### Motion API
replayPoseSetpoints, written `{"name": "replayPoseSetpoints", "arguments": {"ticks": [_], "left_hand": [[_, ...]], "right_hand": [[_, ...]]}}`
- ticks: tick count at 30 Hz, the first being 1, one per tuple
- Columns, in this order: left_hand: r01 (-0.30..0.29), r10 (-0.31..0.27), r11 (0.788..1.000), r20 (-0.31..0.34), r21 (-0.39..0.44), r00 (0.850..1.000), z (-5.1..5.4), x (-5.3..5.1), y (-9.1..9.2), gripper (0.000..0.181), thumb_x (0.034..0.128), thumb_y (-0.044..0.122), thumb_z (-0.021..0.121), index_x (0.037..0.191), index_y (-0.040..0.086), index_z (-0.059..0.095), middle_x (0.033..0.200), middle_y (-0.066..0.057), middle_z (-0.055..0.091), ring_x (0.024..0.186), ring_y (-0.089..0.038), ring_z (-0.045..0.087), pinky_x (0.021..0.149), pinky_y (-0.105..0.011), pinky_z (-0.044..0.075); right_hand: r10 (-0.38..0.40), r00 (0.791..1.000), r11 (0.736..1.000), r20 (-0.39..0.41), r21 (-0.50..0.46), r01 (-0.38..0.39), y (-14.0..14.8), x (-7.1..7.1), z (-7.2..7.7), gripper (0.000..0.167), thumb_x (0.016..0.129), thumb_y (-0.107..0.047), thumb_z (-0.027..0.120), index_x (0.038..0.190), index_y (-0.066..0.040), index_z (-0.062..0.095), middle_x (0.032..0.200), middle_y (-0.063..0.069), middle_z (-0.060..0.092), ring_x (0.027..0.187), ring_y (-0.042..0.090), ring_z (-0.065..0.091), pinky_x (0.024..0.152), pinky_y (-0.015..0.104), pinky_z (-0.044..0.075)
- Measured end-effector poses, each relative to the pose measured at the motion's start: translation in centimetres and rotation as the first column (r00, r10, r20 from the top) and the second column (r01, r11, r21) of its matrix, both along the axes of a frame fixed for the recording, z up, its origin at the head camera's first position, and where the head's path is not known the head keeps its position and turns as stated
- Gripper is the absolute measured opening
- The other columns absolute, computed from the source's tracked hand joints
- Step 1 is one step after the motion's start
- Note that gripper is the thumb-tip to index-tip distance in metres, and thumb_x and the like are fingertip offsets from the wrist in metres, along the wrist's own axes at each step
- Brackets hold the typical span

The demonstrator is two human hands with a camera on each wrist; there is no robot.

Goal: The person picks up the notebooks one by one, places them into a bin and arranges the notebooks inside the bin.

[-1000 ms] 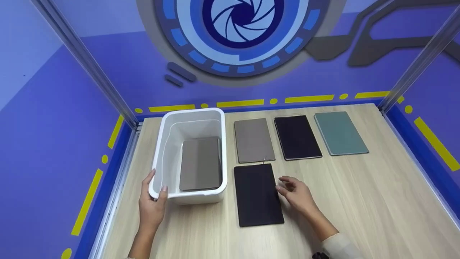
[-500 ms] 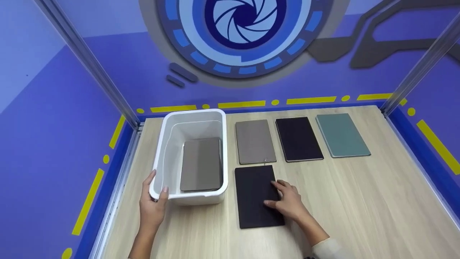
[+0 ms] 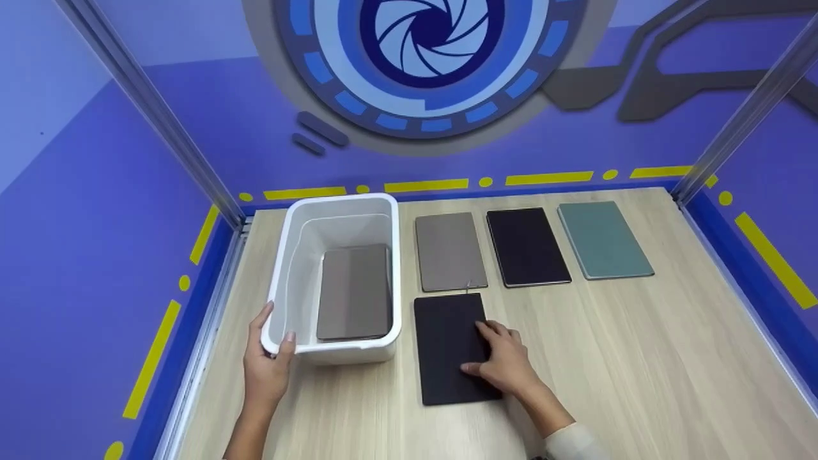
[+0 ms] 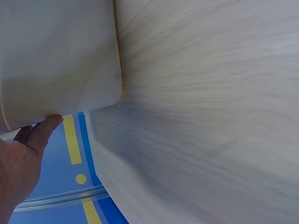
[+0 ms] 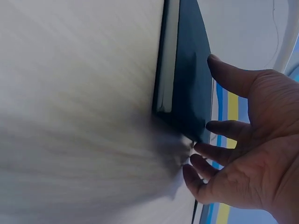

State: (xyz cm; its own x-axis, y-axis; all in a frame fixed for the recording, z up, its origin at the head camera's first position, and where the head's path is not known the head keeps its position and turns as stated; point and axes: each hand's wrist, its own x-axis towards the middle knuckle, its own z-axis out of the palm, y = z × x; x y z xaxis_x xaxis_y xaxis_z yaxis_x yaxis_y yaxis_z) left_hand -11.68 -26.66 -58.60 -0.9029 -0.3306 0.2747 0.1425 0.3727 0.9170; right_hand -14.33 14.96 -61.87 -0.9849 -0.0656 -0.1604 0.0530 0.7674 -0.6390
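Note:
A white bin [image 3: 395, 281] stands at the left with a grey-brown notebook [image 3: 353, 294] lying inside. My left hand [image 3: 265, 377] grips its near left corner, thumb over the rim and fingers outside; the left wrist view shows those fingers against the bin wall [image 4: 60, 60]. A black notebook [image 3: 447, 351] lies flat on the table, right of the bin. Over its right edge is my right hand [image 3: 506, 364], thumb and fingertips on or just above the cover. In the right wrist view the right hand [image 5: 243, 154] has its fingers spread, slightly bent, beside the notebook [image 5: 187, 70].
Behind the near black notebook, a grey-brown notebook [image 3: 451, 252], another black notebook [image 3: 528, 247] and a green notebook [image 3: 605, 240] lie in a row on the wooden table [image 3: 639, 358]. Blue panels [image 3: 447, 166] with metal posts [image 3: 153, 102] enclose the table's back and sides.
My right hand has moved left from beside the near black notebook to over its right part. The left hand keeps its hold on the bin, and the notebooks lie as before.

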Motion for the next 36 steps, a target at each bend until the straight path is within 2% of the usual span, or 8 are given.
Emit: {"name": "replayPoseSetpoints", "arguments": {"ticks": [6, 9, 12, 18, 25, 29, 33, 36], "left_hand": [[0.014, -0.014, 1.0, -0.014, -0.007, 1.0, 0.0, -0.1, -0.1, 0.069, 0.0966, 0.006, 0.067, 0.161, 0.013, 0.045, 0.157, -0.022, 0.054, 0.124, 0.001, 0.057, 0.098, -0.007, 0.045], [0.016, -0.016, 1.0, -0.008, -0.012, 1.0, 0.1, -0.2, -0.1, 0.07, 0.0963, 0.007, 0.068, 0.162, 0.014, 0.045, 0.158, -0.021, 0.054, 0.125, 0.002, 0.057, 0.1, -0.007, 0.044], [0.008, -0.008, 1.0, 0.002, -0.015, 1.0, 0.3, -0.2, -0.1, 0.07, 0.0959, 0.008, 0.068, 0.162, 0.015, 0.045, 0.159, -0.019, 0.053, 0.126, 0.002, 0.056, 0.1, -0.006, 0.043], [-0.007, 0.007, 1.0, 0.025, -0.025, 1.0, 0.3, 0.0, -0.1, 0.07, 0.0963, 0.008, 0.069, 0.161, 0.015, 0.045, 0.162, -0.017, 0.051, 0.131, 0.002, 0.052, 0.103, -0.005, 0.04], [0.004, -0.003, 1.0, 0.017, -0.023, 1.0, 0.4, -0.1, -0.2, 0.07, 0.0963, 0.009, 0.069, 0.162, 0.015, 0.045, 0.161, -0.018, 0.052, 0.13, 0.004, 0.052, 0.104, -0.005, 0.04], [0.01, -0.009, 1.0, 0.014, -0.021, 1.0, 0.4, -0.1, -0.3, 0.069, 0.097, 0.008, 0.068, 0.162, 0.014, 0.044, 0.161, -0.018, 0.051, 0.131, 0.007, 0.052, 0.105, -0.005, 0.04], [0.018, -0.018, 1.0, 0.02, -0.012, 1.0, 0.4, -0.1, -0.2, 0.068, 0.0984, 0.007, 0.067, 0.162, 0.014, 0.043, 0.161, -0.018, 0.051, 0.132, 0.005, 0.051, 0.105, -0.006, 0.041], [0.022, -0.022, 1.0, 0.032, -0.006, 0.999, 0.3, 0.0, -0.2, 0.069, 0.0988, 0.008, 0.067, 0.163, 0.015, 0.043, 0.161, -0.017, 0.051, 0.132, 0.0, 0.052, 0.104, -0.006, 0.041]], "right_hand": [[0.007, 1.0, 0.988, -0.025, 0.152, -0.003, -1.4, 0.2, 0.3, 0.096, 0.077, -0.035, 0.096, 0.157, -0.004, 0.052, 0.159, 0.029, 0.049, 0.143, 0.049, 0.047, 0.107, 0.073, 0.043], [-0.01, 1.0, 0.987, -0.014, 0.163, 0.012, -1.9, 0.2, 0.4, 0.098, 0.076, -0.032, 0.097, 0.157, -0.003, 0.051, 0.157, 0.03, 0.048, 0.137, 0.049, 0.049, 0.105, 0.067, 0.049], [-0.026, 1.0, 0.989, 0.005, 0.143, 0.025, -2.2, 0.0, 0.6, 0.1, 0.074, -0.027, 0.098, 0.158, -0.003, 0.05, 0.156, 0.032, 0.046, 0.131, 0.049, 0.049, 0.102, 0.062, 0.053], [-0.038, 0.998, 0.993, 0.047, 0.112, 0.032, -2.2, -0.6, 0.6, 0.11, 0.068, -0.024, 0.101, 0.162, -0.007, 0.045, 0.154, 0.035, 0.04, 0.126, 0.052, 0.05, 0.092, 0.062, 0.056], [-0.038, 0.997, 0.998, 0.061, 0.055, 0.035, -1.9, -1.0, 0.4, 0.12, 0.064, -0.022, 0.103, 0.165, -0.008, 0.038, 0.149, 0.034, 0.04, 0.122, 0.052, 0.055, 0.096, 0.061, 0.055], [-0.03, 0.997, 1.0, 0.065, -0.005, 0.03, -1.8, -1.2, 0.1, 0.121, 0.066, -0.017, 0.102, 0.166, -0.007, 0.035, 0.145, 0.032, 0.042, 0.117, 0.044, 0.06, 0.1, 0.057, 0.054], [-0.019, 0.997, 0.997, 0.07, -0.072, 0.024, -1.7, -1.2, -0.3, 0.119, 0.07, -0.011, 0.099, 0.167, -0.009, 0.032, 0.137, 0.028, 0.045, 0.107, 0.034, 0.062, 0.098, 0.053, 0.055], [-0.021, 0.996, 0.99, 0.081, -0.138, 0.032, -1.4, -1.3, -0.7, 0.114, 0.073, -0.007, 0.095, 0.168, -0.012, 0.032, 0.136, 0.027, 0.047, 0.111, 0.034, 0.062, 0.101, 0.053, 0.053]]}}
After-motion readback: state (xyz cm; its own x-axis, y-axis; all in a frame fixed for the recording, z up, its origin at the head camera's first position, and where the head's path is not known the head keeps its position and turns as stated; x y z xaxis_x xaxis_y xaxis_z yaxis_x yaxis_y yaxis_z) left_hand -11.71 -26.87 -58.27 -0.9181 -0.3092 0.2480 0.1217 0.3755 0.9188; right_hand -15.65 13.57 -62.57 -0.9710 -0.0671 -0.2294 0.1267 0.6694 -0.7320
